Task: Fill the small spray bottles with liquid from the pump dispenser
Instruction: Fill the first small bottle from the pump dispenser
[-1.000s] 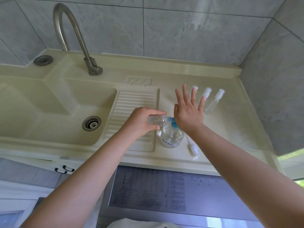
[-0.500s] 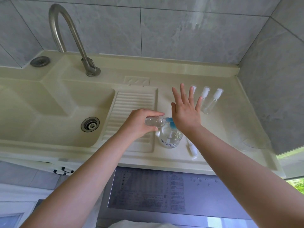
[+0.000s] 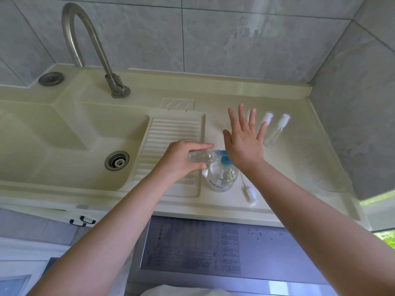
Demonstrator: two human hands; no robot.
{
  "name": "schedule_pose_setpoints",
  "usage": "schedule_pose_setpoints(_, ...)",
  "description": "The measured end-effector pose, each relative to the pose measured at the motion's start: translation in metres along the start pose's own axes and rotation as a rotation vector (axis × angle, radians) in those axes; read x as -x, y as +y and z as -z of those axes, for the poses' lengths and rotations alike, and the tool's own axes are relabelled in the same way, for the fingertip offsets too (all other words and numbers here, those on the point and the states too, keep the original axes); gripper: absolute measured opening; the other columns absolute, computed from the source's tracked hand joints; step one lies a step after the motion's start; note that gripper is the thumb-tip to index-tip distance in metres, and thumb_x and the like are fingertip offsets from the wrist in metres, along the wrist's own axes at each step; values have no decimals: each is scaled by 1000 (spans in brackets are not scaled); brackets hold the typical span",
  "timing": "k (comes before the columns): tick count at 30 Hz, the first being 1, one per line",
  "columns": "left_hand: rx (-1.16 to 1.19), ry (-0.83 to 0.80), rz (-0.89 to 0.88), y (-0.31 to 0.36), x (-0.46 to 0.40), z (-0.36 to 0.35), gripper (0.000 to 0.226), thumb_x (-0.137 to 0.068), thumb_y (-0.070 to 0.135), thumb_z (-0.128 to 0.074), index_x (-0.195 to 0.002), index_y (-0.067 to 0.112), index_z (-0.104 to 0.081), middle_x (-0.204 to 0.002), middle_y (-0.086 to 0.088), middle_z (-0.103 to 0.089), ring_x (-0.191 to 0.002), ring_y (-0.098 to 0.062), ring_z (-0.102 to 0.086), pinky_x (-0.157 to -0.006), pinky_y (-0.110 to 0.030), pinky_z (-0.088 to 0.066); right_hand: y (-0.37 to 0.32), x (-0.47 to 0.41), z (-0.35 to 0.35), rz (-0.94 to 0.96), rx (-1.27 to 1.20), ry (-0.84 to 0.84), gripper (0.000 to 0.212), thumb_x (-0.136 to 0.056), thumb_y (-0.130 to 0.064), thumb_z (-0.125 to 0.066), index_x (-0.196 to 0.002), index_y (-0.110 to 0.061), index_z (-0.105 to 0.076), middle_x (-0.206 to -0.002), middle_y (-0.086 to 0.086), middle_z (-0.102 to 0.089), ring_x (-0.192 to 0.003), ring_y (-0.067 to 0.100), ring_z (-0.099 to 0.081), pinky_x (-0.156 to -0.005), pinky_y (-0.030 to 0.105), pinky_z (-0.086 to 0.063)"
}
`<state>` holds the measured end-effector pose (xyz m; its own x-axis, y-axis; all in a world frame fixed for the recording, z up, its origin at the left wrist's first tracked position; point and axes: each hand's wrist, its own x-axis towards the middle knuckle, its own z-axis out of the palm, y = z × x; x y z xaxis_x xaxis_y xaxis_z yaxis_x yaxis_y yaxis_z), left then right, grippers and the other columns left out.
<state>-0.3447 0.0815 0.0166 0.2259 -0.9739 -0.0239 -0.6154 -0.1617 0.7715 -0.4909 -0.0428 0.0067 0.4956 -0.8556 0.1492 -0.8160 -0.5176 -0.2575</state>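
My left hand point(image 3: 181, 159) grips a small clear spray bottle point(image 3: 199, 156), tilted sideways with its open mouth at the blue spout of the pump dispenser point(image 3: 222, 177). The dispenser is a clear round bottle with a blue pump head, standing on the counter near the front edge. My right hand point(image 3: 243, 142) has straight, spread fingers and its palm presses on the pump head. A loose white spray cap point(image 3: 250, 192) lies on the counter right of the dispenser. Two capped small spray bottles point(image 3: 275, 130) lie behind my right hand; a third is mostly hidden by my fingers.
A cream sink basin point(image 3: 70, 144) with a metal drain lies to the left, a ribbed washboard point(image 3: 171, 146) beside it. The metal faucet point(image 3: 89, 48) arches at the back. Grey tiled walls close off the back and right. An appliance top point(image 3: 213, 248) sits below the counter.
Both hands stay at the dispenser. My right palm has stayed on the pump head, shifting only slightly.
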Motion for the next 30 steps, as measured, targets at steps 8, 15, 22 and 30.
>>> schedule_pose_setpoints(8,2,28,-7,1,2,-2,60,-69,10,-86,-122,33,-69,-118,14,-67,-96,18,-53,-87,8,-28,-1,4,-7,-18,6,-56,58,-107,-30,-27,-160,-30,-5,-168,0,8,-153,27,18,-120,59,12)
schedule_pose_setpoints(15,7,21,-8,1,1,0,60,-71,11,-86,-122,35,-68,-115,22,-62,-95,22,-50,-86,9,-28,0,-3,1,0,53,-48,60,-107,-36,-27,-160,-30,1,-168,1,12,-152,28,20,-119,58,14)
schedule_pose_setpoints(22,-1,12,-8,3,0,1,61,-70,8,-85,-122,34,-68,-122,14,-67,-107,10,-54,-87,8,-28,3,-5,1,6,75,-46,63,-107,-41,-27,-160,-29,3,-168,1,13,-152,28,20,-118,57,15)
schedule_pose_setpoints(30,-19,6,6,3,-1,1,65,-68,11,-88,-124,35,-66,-121,18,-66,-109,8,-56,-94,3,-33,1,0,-7,-4,66,-91,58,-107,-39,-22,-160,-32,0,-168,1,10,-153,26,18,-120,57,12)
